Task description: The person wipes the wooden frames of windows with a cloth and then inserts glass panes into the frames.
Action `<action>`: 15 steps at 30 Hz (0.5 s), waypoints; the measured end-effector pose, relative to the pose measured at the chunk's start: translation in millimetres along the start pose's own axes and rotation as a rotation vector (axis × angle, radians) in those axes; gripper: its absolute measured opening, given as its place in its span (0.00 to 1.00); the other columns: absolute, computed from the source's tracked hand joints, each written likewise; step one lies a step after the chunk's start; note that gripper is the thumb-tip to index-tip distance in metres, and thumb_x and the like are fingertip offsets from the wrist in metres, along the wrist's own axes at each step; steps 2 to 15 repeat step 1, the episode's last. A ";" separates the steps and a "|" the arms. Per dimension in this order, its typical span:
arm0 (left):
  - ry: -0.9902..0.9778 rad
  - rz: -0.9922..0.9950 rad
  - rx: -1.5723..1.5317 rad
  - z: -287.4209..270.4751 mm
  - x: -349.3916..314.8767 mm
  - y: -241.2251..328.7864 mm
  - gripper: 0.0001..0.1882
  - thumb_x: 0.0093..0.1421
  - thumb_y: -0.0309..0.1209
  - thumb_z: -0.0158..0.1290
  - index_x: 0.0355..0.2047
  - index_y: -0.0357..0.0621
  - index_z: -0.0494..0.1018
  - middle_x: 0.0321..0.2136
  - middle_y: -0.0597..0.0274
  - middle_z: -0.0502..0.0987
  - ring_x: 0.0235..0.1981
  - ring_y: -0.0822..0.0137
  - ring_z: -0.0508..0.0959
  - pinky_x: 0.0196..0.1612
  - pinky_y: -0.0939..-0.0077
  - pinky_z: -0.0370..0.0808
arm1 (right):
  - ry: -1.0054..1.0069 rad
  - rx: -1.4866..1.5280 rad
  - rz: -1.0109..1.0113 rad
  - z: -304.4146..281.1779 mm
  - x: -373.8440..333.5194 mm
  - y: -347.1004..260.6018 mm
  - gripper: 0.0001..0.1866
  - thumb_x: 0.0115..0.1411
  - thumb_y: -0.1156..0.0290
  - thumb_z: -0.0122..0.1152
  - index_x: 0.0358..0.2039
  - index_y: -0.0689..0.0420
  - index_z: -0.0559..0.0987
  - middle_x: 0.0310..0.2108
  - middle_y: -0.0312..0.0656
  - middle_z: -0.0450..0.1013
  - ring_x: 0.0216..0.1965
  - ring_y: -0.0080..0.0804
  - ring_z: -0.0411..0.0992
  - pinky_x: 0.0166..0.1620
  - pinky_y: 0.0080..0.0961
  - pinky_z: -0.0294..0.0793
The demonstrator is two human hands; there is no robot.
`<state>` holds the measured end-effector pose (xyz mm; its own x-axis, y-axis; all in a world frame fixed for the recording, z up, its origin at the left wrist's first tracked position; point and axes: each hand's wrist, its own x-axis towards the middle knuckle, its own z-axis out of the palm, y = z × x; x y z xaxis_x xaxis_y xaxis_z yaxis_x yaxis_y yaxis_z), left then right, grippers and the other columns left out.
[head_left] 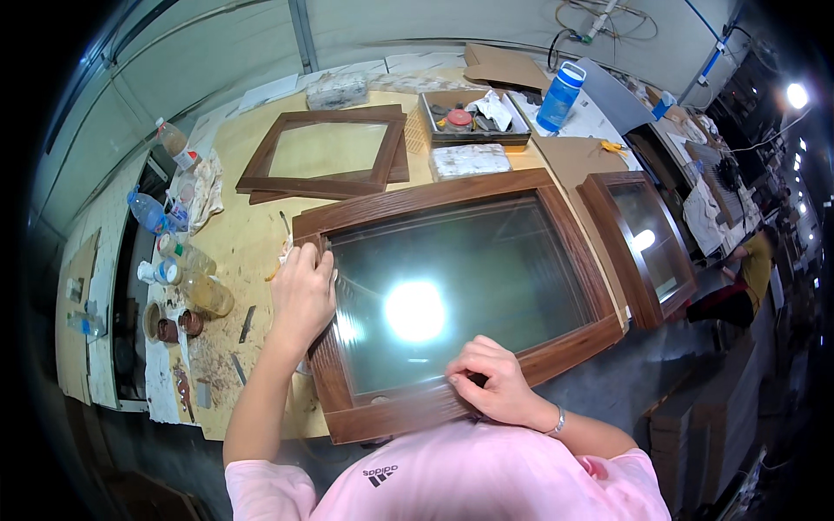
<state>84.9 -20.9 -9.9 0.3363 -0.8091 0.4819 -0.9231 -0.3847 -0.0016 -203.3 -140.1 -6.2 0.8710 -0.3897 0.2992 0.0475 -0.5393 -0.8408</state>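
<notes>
A brown wooden cabinet door (569,360) with a glass panel (469,269) lies in front of me, its near edge close to my body. A bright lamp reflects in the glass. My left hand (304,291) rests at the door's left side piece, fingers bent and drawn together; what lies under the fingertips is hidden. Over the near edge of the glass, by the bottom rail, my right hand (493,375) is curled with thumb and forefinger close together. Anything between them is too small to make out. A bracelet sits on my right wrist.
Bottles (206,293) and small brown pots (190,322) stand on the left of the worktable (261,347). Behind lie more wooden frames (261,165), a tray of odds and ends (473,137) and a blue bottle (562,97). Another glazed door (647,252) leans right, near a person (754,278).
</notes>
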 end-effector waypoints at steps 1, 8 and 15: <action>-0.046 0.015 0.010 -4.6 -2.5 2.8 0.13 0.49 0.26 0.61 0.37 0.42 0.79 0.30 0.59 0.69 0.36 0.57 0.74 0.36 0.62 0.75 | -0.003 0.006 0.005 0.2 0.3 -0.1 0.02 0.53 0.79 0.61 0.27 0.59 0.81 0.26 0.37 0.75 0.28 0.32 0.66 0.34 0.28 0.66; -0.046 0.015 0.010 -4.6 -2.5 2.8 0.13 0.49 0.26 0.61 0.37 0.42 0.79 0.30 0.59 0.69 0.36 0.57 0.74 0.36 0.62 0.75 | -0.003 0.006 0.005 0.2 0.3 -0.1 0.02 0.53 0.79 0.61 0.27 0.59 0.81 0.26 0.37 0.75 0.28 0.32 0.66 0.34 0.28 0.66; -0.046 0.015 0.010 -4.6 -2.5 2.8 0.13 0.49 0.26 0.61 0.37 0.42 0.79 0.30 0.59 0.69 0.36 0.57 0.74 0.36 0.62 0.75 | -0.003 0.006 0.005 0.2 0.3 -0.1 0.02 0.53 0.79 0.61 0.27 0.59 0.81 0.26 0.37 0.75 0.28 0.32 0.66 0.34 0.28 0.66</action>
